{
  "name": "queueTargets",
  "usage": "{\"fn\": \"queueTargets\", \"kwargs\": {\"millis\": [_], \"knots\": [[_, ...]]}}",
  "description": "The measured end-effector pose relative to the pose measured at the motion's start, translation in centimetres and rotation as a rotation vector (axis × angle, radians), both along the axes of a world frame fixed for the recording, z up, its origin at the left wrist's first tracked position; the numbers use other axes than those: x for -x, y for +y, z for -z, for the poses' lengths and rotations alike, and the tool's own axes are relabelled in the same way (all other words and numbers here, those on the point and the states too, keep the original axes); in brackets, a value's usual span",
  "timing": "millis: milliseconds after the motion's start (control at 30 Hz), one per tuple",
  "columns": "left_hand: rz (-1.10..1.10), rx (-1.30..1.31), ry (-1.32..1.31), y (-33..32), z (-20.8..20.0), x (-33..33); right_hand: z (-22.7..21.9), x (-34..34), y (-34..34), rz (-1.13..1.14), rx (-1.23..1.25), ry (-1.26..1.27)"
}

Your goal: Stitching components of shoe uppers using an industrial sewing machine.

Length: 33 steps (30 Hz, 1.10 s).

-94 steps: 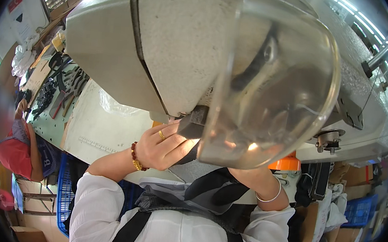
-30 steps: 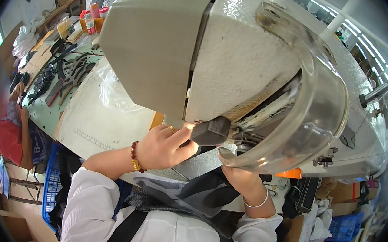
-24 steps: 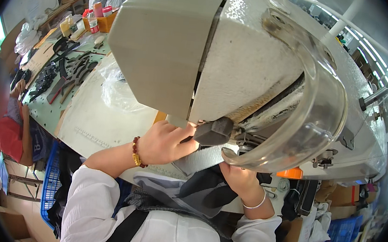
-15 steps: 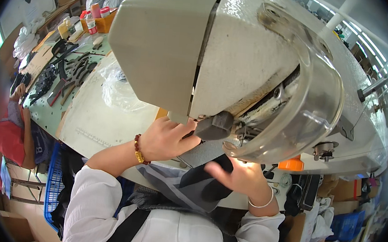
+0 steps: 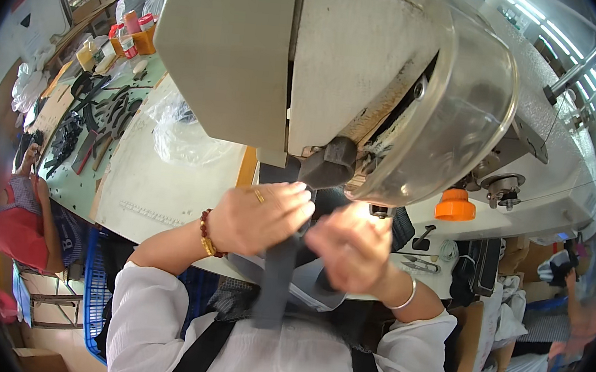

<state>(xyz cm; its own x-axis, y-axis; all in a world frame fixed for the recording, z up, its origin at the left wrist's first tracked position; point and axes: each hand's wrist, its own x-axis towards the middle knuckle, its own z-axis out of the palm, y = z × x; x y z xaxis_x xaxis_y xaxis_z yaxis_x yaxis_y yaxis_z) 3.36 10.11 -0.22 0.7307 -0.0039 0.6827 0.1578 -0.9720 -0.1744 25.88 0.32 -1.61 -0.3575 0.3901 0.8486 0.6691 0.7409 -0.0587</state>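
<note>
My left hand [image 5: 260,217], with a ring and a beaded bracelet, lies palm down with fingers stretched over a dark grey strip [image 5: 275,288]. The strip hangs below the hand toward my lap. To its right is my right hand [image 5: 352,252], wearing a silver bangle. Motion smears its fingers, so any grip is hidden. Both hands are just below the head of a sewing machine [image 5: 368,56], near its dark block-shaped part [image 5: 330,164]. Grey and black fabric [image 5: 313,288] lies beneath and beside the hands, over the table edge. The needle area is largely hidden.
A clear curved guard [image 5: 455,122] and orange knob [image 5: 455,205] project at the right. Tweezers [image 5: 421,264] lie on the table's right. Left are a clear plastic bag [image 5: 184,136], a blue basket [image 5: 94,288] and a seated co-worker [image 5: 18,224]. Another person's arm [image 5: 576,313] shows far right.
My left hand has flattened and now lies over the dark strip, which hangs lower in view. My right hand has moved left, closer to it. A person's arm has appeared at far right.
</note>
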Motion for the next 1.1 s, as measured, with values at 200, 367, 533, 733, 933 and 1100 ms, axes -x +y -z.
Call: {"fn": "queueTargets", "kwargs": {"millis": [200, 367, 533, 733, 933, 1100], "knots": [[0.019, 0.693, -0.337, 0.5, -0.8, 0.4, 1.1, -3.8, 2.2, 0.257, 0.328, -0.003], [0.109, 0.549, -0.157, 0.0, -2.5, 0.9, -0.3, -3.1, 1.5, 0.310, 0.321, -0.031], [0.025, 0.204, 0.017, -2.0, -2.6, 0.3, -1.7, -2.3, 1.4, 0.343, 0.309, -0.045], [-0.024, -0.009, 0.026, -2.3, -2.1, -0.5, 0.9, -3.5, 1.2, 0.397, 0.280, -0.205], [-0.021, 0.013, -0.010, -1.1, -1.5, -1.1, 8.2, -6.5, 1.9, 0.862, -0.297, -1.120], [-0.086, -0.006, -0.051, 0.6, -0.4, -1.5, 13.7, -7.6, 4.2, 1.153, -0.622, -1.283]]}}
